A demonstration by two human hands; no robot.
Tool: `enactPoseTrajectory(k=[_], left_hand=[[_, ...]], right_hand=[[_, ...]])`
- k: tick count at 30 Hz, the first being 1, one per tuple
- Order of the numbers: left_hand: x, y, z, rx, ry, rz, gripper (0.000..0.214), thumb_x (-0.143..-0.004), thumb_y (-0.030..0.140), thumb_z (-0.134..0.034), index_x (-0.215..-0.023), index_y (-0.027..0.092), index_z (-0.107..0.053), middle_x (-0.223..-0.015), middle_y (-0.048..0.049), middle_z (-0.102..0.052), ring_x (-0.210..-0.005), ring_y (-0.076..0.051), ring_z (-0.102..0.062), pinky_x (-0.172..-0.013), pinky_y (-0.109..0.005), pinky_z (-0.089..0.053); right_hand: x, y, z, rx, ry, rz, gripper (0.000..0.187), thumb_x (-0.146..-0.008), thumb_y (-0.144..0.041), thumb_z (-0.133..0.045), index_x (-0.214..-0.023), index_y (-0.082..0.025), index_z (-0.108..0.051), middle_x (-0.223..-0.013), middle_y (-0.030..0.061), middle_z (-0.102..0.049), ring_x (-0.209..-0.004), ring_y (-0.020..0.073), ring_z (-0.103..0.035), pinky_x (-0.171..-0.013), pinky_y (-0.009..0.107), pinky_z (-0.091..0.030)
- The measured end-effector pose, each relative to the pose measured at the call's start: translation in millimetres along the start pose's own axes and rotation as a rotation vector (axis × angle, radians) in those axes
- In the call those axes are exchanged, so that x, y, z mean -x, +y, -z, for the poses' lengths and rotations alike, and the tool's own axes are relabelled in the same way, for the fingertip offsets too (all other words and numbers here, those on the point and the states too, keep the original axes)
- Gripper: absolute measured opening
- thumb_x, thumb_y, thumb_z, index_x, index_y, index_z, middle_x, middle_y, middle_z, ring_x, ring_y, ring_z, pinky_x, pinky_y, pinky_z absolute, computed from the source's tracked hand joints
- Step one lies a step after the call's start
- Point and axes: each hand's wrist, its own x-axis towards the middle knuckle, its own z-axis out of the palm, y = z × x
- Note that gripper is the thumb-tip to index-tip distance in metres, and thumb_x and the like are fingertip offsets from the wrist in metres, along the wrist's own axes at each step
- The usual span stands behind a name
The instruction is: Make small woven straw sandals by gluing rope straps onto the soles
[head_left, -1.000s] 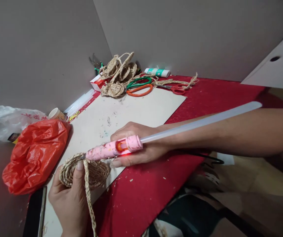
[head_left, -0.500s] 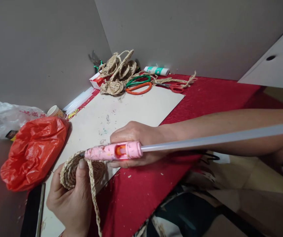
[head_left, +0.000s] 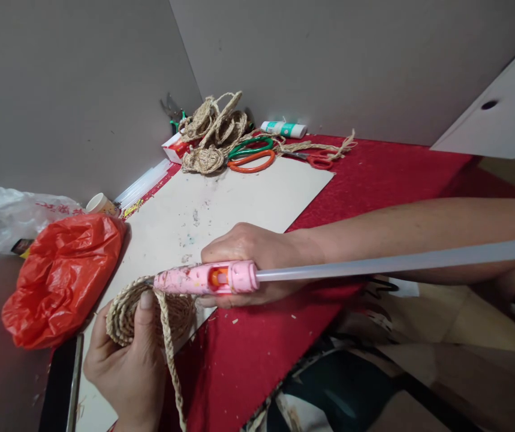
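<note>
A round coil of braided straw rope (head_left: 125,315) is held by my left hand (head_left: 125,366), with the thumb across its near face and fingers behind it. From the coil a loose length of braid (head_left: 171,354) hangs down past my thumb. My right hand (head_left: 252,246) grips a pink glue gun (head_left: 185,278), its fingers wrapped round the handle and partly hidden by the body. The gun's dark tip meets the coil's upper edge. Out of its back end sticks a long clear glue stick (head_left: 374,263).
Scissors with green and orange handles (head_left: 252,162), red scissors (head_left: 320,161) and braided rope bundles (head_left: 207,129) lie at the back of a white board (head_left: 257,198). An orange-red plastic bag (head_left: 63,276), a paper cup (head_left: 101,204) and spare glue sticks (head_left: 142,185) are on the left.
The coil has turned or tilted slightly in my left hand, showing a little more of its inner face. The rear of the glue stick has dipped a bit. Both grips stay the same.
</note>
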Motion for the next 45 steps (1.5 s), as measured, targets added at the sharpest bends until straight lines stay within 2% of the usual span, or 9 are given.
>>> enactPoseTrajectory(k=[4, 9, 16, 25, 27, 29, 33, 40, 45], left_hand=[[-8.6, -4.7, 2.0, 0.089, -0.043, 0.185, 0.028, -0.071, 0.033, -0.077, -0.095, 0.019, -0.073, -0.084, 0.0002, -0.072, -0.074, -0.013, -0.062, -0.070, -0.023, -0.049], [-15.9, -6.1, 1.3, 0.473, -0.205, 0.446, 0.034, -0.073, 0.028, -0.074, -0.106, 0.020, -0.069, -0.093, -0.0030, -0.072, -0.079, -0.018, -0.068, -0.078, -0.032, -0.054], [-17.0, -7.4, 1.4, 0.618, -0.314, 0.552, 0.026, -0.077, 0.026, -0.069, -0.102, 0.018, -0.069, -0.090, -0.0049, -0.073, -0.093, -0.023, -0.068, -0.082, -0.033, -0.054], [-17.5, -2.8, -1.8, 0.593, -0.262, 0.610, 0.029, -0.071, 0.025, -0.073, -0.099, 0.019, -0.070, -0.090, -0.0029, -0.074, -0.086, -0.021, -0.069, -0.079, -0.032, -0.055], [-16.8, -2.6, -1.0, 0.601, -0.256, 0.630, 0.029, -0.071, 0.023, -0.073, -0.099, 0.019, -0.070, -0.087, -0.0019, -0.073, -0.082, -0.018, -0.069, -0.078, -0.029, -0.055], [-14.2, -2.1, -1.1, 0.613, -0.286, 0.647, 0.027, -0.072, 0.021, -0.072, -0.099, 0.019, -0.070, -0.083, -0.0018, -0.073, -0.079, -0.017, -0.069, -0.077, -0.028, -0.055], [-3.9, 1.2, -5.1, 0.582, -0.360, 0.678, 0.029, -0.070, 0.021, -0.074, -0.098, 0.018, -0.070, -0.080, -0.0028, -0.073, -0.078, -0.021, -0.070, -0.076, -0.032, -0.056], [8.4, 12.4, -8.9, 0.444, -0.320, 0.720, 0.042, -0.054, 0.020, -0.083, -0.094, 0.018, -0.071, -0.080, -0.0023, -0.073, -0.077, -0.024, -0.071, -0.074, -0.034, -0.057], [9.8, 13.3, -8.9, 0.405, -0.306, 0.715, 0.040, -0.055, 0.022, -0.082, -0.093, 0.018, -0.072, -0.081, -0.0031, -0.073, -0.076, -0.025, -0.071, -0.075, -0.036, -0.057]], right_hand=[[-1.5, -0.7, 3.0, -0.049, 0.005, -0.017, 0.033, -0.087, -0.039, -0.056, -0.066, -0.016, -0.045, -0.060, -0.0022, -0.047, -0.052, 0.0070, -0.036, -0.051, 0.022, -0.028], [-1.3, 1.1, 0.7, -0.051, 0.031, -0.002, 0.032, -0.086, -0.036, -0.058, -0.065, -0.016, -0.044, -0.059, -0.0036, -0.044, -0.050, 0.0061, -0.035, -0.050, 0.021, -0.027], [-0.3, 4.8, -4.3, -0.106, 0.056, -0.012, 0.032, -0.085, -0.037, -0.059, -0.066, -0.018, -0.042, -0.058, -0.0036, -0.044, -0.049, 0.0068, -0.037, -0.050, 0.020, -0.028], [-3.0, -0.5, 4.5, -0.133, -0.022, -0.055, 0.029, -0.088, -0.039, -0.054, -0.072, -0.015, -0.054, -0.066, 0.0017, -0.055, -0.057, 0.0098, -0.046, -0.056, 0.023, -0.033], [-5.9, -3.3, 9.7, -0.276, -0.044, -0.100, 0.022, -0.091, -0.031, -0.049, -0.094, -0.013, -0.061, -0.080, 0.0037, -0.061, -0.070, 0.0105, -0.054, -0.067, 0.022, -0.039], [-9.4, -5.3, 11.2, -0.504, -0.023, -0.271, 0.023, -0.091, -0.029, -0.050, -0.103, -0.013, -0.061, -0.080, 0.0025, -0.062, -0.070, 0.0097, -0.057, -0.066, 0.021, -0.043], [-14.7, -6.2, 1.1, -0.910, 0.046, -0.674, 0.027, -0.079, -0.036, -0.064, -0.072, -0.012, -0.054, -0.056, -0.0042, -0.048, -0.045, 0.0056, -0.044, -0.041, 0.018, -0.036], [-14.6, -3.7, -16.4, -1.193, 0.008, -0.717, 0.037, -0.068, -0.040, -0.074, -0.067, -0.012, -0.049, -0.058, -0.0047, -0.048, -0.048, 0.0037, -0.043, -0.040, 0.015, -0.038], [-14.5, -0.7, -20.8, -1.293, 0.001, -0.752, 0.036, -0.067, -0.036, -0.076, -0.065, -0.012, -0.049, -0.055, -0.0054, -0.048, -0.047, 0.0029, -0.044, -0.040, 0.013, -0.038]])
